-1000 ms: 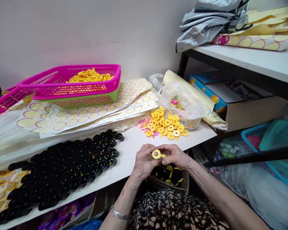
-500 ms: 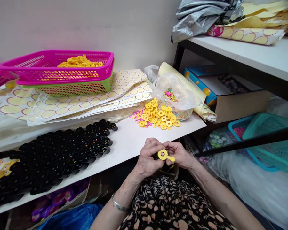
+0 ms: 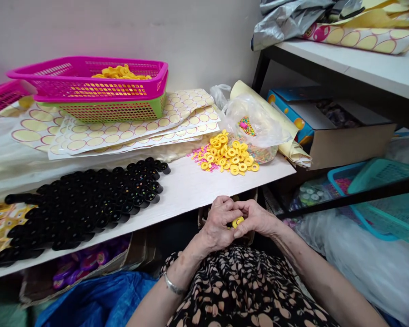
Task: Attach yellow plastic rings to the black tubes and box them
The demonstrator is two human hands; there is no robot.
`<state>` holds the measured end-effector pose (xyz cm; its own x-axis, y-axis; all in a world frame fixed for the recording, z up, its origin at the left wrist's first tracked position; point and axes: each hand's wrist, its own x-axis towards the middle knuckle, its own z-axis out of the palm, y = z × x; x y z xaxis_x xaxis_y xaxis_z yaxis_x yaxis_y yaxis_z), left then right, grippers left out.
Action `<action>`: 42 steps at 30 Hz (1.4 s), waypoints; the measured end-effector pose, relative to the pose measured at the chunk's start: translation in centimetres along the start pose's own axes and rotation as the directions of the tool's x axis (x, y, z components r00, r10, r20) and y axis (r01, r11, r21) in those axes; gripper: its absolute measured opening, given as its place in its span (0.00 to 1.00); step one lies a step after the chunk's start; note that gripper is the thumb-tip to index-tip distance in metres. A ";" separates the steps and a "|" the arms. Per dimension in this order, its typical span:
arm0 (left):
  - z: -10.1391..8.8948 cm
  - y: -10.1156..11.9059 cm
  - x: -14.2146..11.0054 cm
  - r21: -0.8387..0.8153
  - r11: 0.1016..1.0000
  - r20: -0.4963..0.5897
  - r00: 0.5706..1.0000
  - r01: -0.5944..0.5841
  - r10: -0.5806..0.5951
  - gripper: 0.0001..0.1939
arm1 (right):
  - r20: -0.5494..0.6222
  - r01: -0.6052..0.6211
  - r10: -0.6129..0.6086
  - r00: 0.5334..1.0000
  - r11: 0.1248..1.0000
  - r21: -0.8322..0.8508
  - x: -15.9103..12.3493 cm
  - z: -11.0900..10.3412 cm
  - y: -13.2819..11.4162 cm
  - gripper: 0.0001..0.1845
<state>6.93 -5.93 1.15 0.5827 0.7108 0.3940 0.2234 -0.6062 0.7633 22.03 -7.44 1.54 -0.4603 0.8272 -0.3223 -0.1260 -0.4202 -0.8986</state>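
Yellow plastic showed between the hands: the left hand (image 3: 221, 223) and right hand (image 3: 255, 219) were curled together, fingers bent and nearly closed around a small yellow piece (image 3: 237, 222), held just off the tabletop's (image 3: 197, 186) front edge. On the tabletop lay a heap of yellow rings (image 3: 230, 156) beside pink beads (image 3: 204, 159), with black cups (image 3: 85, 200) packed together farther left.

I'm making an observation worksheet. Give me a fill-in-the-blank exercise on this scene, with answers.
The left hand and right hand hold a small ____ piece.
The clustered cups are ____ in color.
The pink basket sits above a ____ basket.

Missing words: yellow; black; green.
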 end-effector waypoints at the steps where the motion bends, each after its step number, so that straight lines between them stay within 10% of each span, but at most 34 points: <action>1: 0.1 0.1 -0.1 0.001 1.000 0.006 1.000 0.004 -0.004 0.07 | -0.023 0.004 -0.003 1.000 1.000 0.019 -0.1 0.2 0.2 0.24; 8: 0.9 -0.7 -1.1 -0.018 1.000 0.014 1.000 0.005 -0.004 0.07 | -0.209 0.033 0.004 0.978 0.984 0.173 -0.4 1.7 2.8 0.21; 14: 2.1 -1.3 -2.6 -0.022 0.998 0.054 0.997 0.052 -0.051 0.01 | -0.071 0.004 0.016 0.997 0.962 0.274 -1.1 1.8 4.5 0.24; 21: -1.1 -1.7 -1.7 -0.117 0.981 0.178 0.975 0.154 -0.131 0.23 | -0.269 -0.013 -0.097 0.958 0.925 -0.379 0.9 0.6 5.3 0.20; 25: -5.4 -4.5 0.4 -0.107 0.921 -0.155 0.909 0.375 -0.388 0.18 | -0.379 -0.180 -0.177 0.908 0.652 -0.737 3.2 -0.1 5.7 0.23; 30: -7.7 -9.8 3.7 0.133 0.794 -0.382 0.770 0.594 -0.512 0.15 | -0.367 -0.158 -0.152 0.918 0.707 -0.689 4.7 -0.6 6.4 0.20; 42: -6.8 -13.4 7.4 0.344 0.784 -0.304 0.852 0.516 -0.427 0.04 | -0.167 0.066 -0.192 0.967 0.821 -0.567 1.7 -0.9 2.7 0.03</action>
<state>2.91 9.89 -2.70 0.1634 0.9726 0.1654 0.7448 -0.2316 0.6258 21.72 -6.85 -1.74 -0.2746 0.9429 -0.1884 0.3650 -0.0791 -0.9276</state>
